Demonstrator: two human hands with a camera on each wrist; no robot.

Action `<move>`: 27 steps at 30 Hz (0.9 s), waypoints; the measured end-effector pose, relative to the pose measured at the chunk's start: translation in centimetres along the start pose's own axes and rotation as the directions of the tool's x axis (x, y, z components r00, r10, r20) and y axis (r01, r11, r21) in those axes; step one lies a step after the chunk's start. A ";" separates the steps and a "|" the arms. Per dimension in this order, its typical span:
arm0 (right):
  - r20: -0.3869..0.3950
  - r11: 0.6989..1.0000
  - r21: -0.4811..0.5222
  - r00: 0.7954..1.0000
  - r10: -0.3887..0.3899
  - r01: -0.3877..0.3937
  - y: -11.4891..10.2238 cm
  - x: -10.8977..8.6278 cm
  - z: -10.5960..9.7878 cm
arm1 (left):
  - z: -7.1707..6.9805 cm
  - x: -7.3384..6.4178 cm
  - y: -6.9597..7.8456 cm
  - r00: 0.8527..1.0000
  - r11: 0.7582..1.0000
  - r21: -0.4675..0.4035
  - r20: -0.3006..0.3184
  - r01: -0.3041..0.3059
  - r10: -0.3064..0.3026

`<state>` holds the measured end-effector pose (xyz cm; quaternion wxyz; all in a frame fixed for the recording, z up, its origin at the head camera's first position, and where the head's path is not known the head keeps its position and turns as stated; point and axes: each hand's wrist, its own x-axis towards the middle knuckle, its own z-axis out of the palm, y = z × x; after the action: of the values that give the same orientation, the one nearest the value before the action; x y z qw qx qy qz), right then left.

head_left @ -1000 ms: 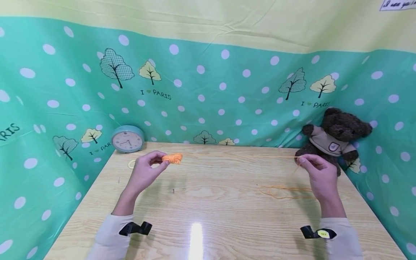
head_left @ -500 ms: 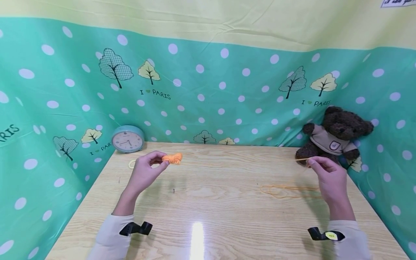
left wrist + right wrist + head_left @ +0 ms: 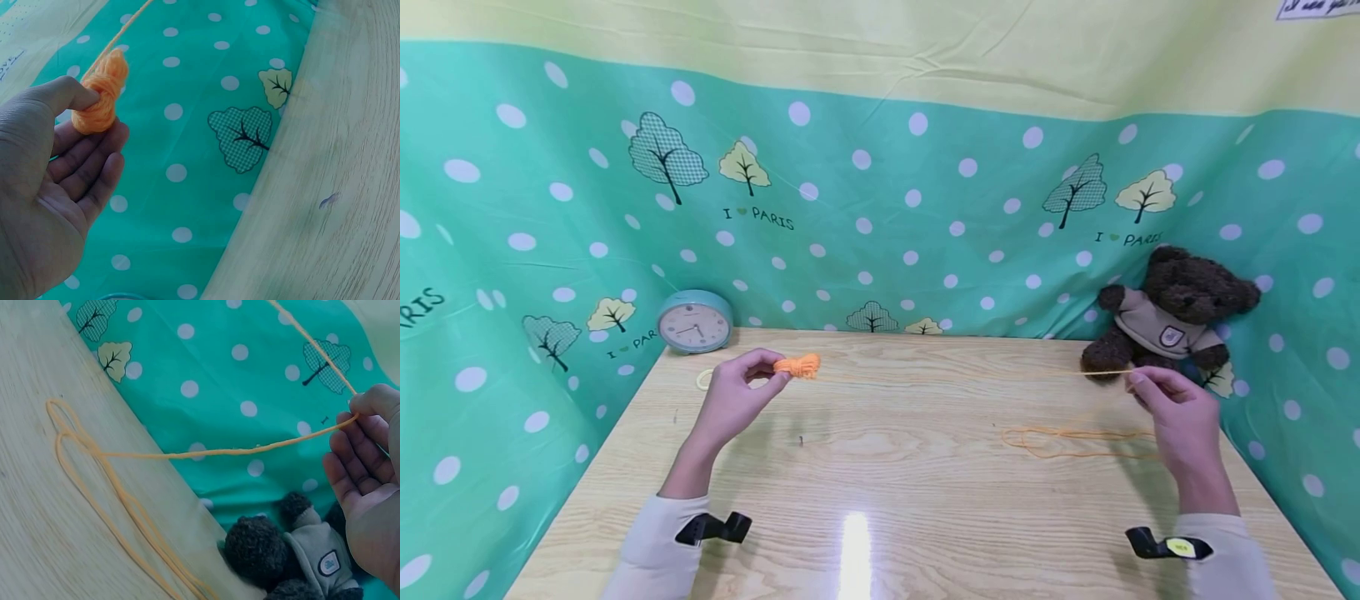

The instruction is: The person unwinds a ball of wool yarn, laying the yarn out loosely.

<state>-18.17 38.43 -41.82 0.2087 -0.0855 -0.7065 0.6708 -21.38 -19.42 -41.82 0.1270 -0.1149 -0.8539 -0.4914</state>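
Observation:
My left hand (image 3: pixel 737 404) pinches a small wound bundle of orange yarn (image 3: pixel 799 366) between thumb and fingers, held above the table. In the left wrist view, a strand leaves the top of the bundle (image 3: pixel 105 94). Far to the right, my right hand (image 3: pixel 1183 417) pinches the yarn strand (image 3: pixel 1105 372) between thumb and forefinger. The right wrist view shows the strand (image 3: pixel 312 342) running up and away from the fingertips, while its other part droops from them to loose loops of yarn (image 3: pixel 119 487) on the tabletop.
A teal alarm clock (image 3: pixel 696 322) stands at the back left, with a pale ring (image 3: pixel 703 379) near it. At the back right sits a dark teddy bear (image 3: pixel 1180 308), close behind my right hand. A patterned curtain (image 3: pixel 880 208) surrounds the wooden table (image 3: pixel 925 517).
My right hand has moved to the right, away from the left hand, with the strand still pinched. The left hand and the yarn bundle have stayed in place.

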 end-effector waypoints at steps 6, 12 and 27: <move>-0.011 0.997 0.072 1.000 0.010 -0.010 0.2 0.4 -0.7 | -0.1 -0.1 0.0 1.000 1.000 -0.005 -0.002 -0.001 0.001; -0.047 0.998 0.029 0.997 0.054 -0.053 0.4 0.7 -1.8 | -0.2 -0.1 0.0 1.000 1.000 0.000 -0.005 0.002 -0.002; -0.110 0.990 -0.053 0.986 0.122 -0.128 1.5 0.7 -4.1 | -0.3 0.0 0.0 1.000 1.000 0.003 -0.013 -0.003 0.003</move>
<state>-17.39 42.54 -43.14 0.2010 -0.1716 -0.7075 0.6555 -21.33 -19.70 -41.67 0.1336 -0.1128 -0.8536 -0.4906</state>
